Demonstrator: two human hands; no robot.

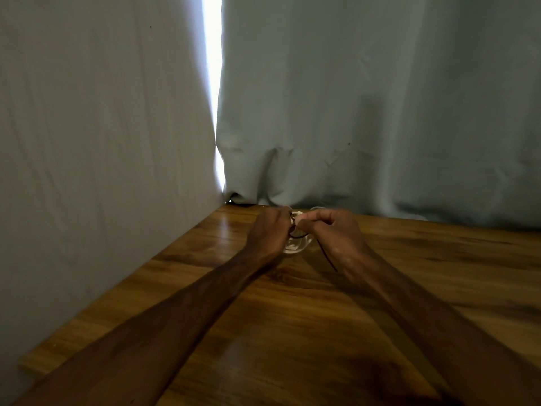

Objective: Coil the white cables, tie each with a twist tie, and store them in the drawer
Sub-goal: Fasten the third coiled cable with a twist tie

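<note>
A coiled white cable [295, 245] sits between my two hands, just above the wooden table [292, 332] near its far edge. My left hand [268, 231] has its fingers curled round the coil's left side. My right hand [333, 230] pinches the top of the coil with thumb and forefinger. A thin dark twist tie [298, 236] crosses the coil between my hands, and a dark strand trails down along my right wrist. Most of the coil is hidden behind my fingers. No drawer is in view.
A pale grey curtain [380, 112] hangs along the table's far edge, with a bright gap of light at its left. A plain wall [102, 142] runs along the table's left side. Something pale and rounded [317, 208] peeks out behind my right hand.
</note>
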